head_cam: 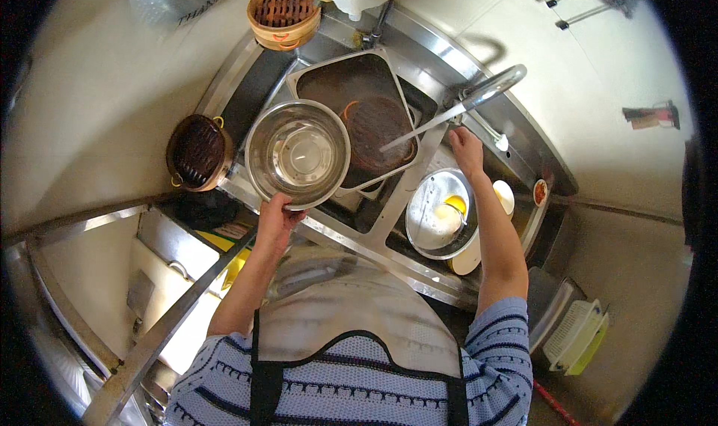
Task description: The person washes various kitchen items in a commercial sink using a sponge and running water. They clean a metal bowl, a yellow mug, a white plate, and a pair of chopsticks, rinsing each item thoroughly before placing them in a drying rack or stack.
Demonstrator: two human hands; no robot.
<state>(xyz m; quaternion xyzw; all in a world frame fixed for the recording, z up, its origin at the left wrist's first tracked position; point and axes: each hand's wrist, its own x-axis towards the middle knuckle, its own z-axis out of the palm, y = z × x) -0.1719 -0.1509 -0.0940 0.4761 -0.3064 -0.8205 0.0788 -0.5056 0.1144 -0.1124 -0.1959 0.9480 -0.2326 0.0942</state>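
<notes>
My left hand (275,224) grips the near rim of a stainless steel bowl (262,171), with a little clear liquid seeming to lie in its bottom. The bowl is over the left part of a double sink (377,224). Beside it, a rectangular metal pan (331,81) holds dark water and a round bamboo steamer (376,126). A stream of water runs from the curved faucet (496,86) onto the steamer. My right hand (466,150) reaches to the faucet's base, fingers curled; whether it grips the tap handle is hidden.
In the right basin stands a metal bowl (418,224) with a yellow-and-white item inside, beside white dishes (505,195). Bamboo steamers stand on the left rim (223,165) and back corner (286,38). A small dish (540,192) sits at right. Plastic baskets (572,336) are lower right.
</notes>
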